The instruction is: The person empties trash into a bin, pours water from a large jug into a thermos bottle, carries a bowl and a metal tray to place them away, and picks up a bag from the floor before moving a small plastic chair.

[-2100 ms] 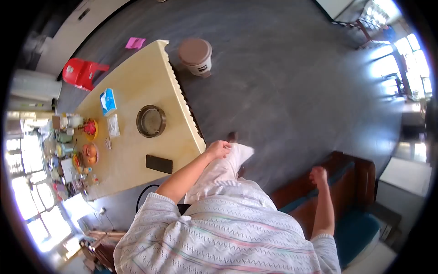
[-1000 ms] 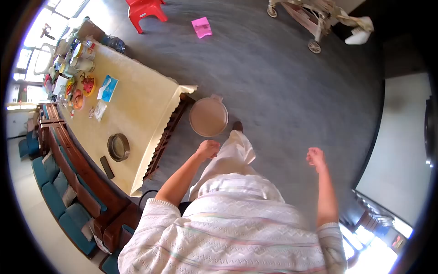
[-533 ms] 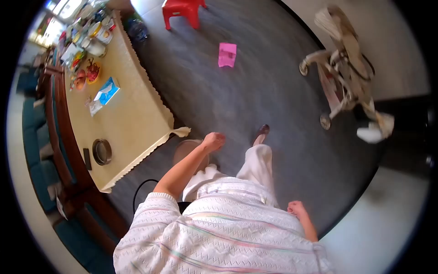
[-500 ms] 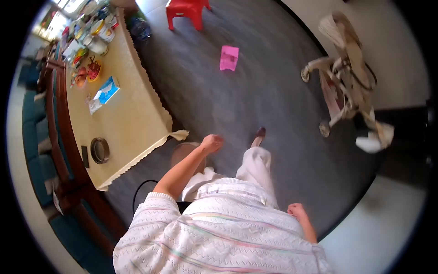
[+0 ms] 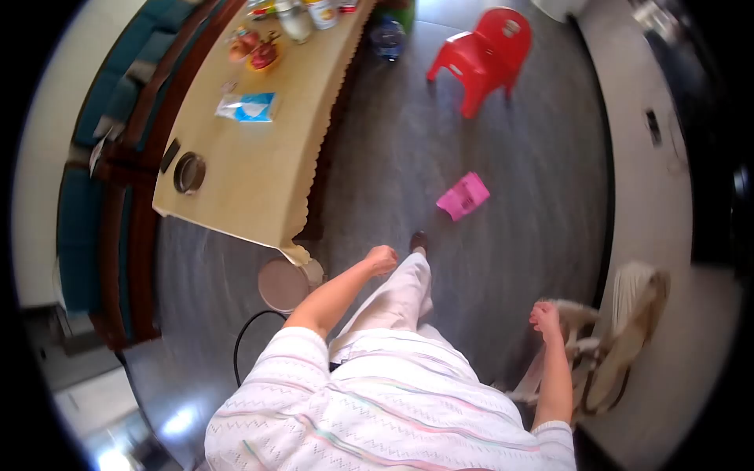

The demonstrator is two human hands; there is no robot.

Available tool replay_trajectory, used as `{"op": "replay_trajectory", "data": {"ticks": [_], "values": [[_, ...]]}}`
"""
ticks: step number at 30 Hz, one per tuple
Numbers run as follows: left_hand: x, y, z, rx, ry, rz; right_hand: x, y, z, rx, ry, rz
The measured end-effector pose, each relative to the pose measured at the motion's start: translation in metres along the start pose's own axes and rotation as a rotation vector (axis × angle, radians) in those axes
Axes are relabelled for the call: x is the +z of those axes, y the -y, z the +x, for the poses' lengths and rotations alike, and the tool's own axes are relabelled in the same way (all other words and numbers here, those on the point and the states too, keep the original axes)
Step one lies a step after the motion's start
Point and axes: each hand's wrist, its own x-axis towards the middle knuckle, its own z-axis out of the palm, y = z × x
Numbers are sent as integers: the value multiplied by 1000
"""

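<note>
My left hand (image 5: 382,260) hangs ahead of my body with its fingers curled in, and no object shows in it. It is nearest to my light trouser leg and a round pinkish stool (image 5: 284,286) beside the table's corner. Out to the right, my right hand (image 5: 545,318) is also loosely closed, with nothing visible in it. Below and beside that hand is a folded beige stroller (image 5: 635,314), partly covered by my forearm. A pink sheet or bag (image 5: 464,196) lies on the grey floor ahead of my shoe.
A red child's chair (image 5: 488,59) stands farther ahead. To the left, a table with a yellowish cloth (image 5: 259,173) holds a round tin (image 5: 189,173), a blue-and-white packet (image 5: 248,107), fruit and jars. A large water bottle (image 5: 388,39) stands beside it. A teal sofa (image 5: 82,235) lines the left.
My view has turned and moved forward: the pink item and red chair are closer, and the stroller is now beside me. My right hand has swung forward; both hands stay curled.
</note>
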Motion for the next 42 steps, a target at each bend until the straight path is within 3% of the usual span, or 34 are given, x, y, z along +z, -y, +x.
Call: {"op": "replay_trajectory", "data": {"ticks": [4,5,6,8,11,14,18,21,29,33,37,42], "values": [[-22,-52,79,-40,-66,12,24,88,59,-130,188,-66],[-18,-56,102,69,-148,79,32,99,69,-153,237,-121],[-29,-87,101,-18,-109,-8,36,100,83,-178,225,-213],[-23,-114,135,30,-156,93,38,97,125,-223,230,-379],[-3,-125,175,95,-151,-114,35,85,173,-271,264,-617],[17,-126,214,-100,-138,-190,31,65,224,-166,414,-788],[57,-108,268,-295,-170,-364,27,72,258,-227,444,-1176],[92,-95,317,-346,-239,-392,10,82,283,-337,394,-1295],[145,-80,464,-396,-366,-214,-40,80,362,-596,429,-1134],[171,-46,539,-402,-513,-218,-47,88,384,-559,417,-1095],[174,-41,574,-631,-451,-372,-56,83,393,-520,412,-1024],[210,-32,612,-572,-509,-551,-46,93,396,-464,438,-997]]}}
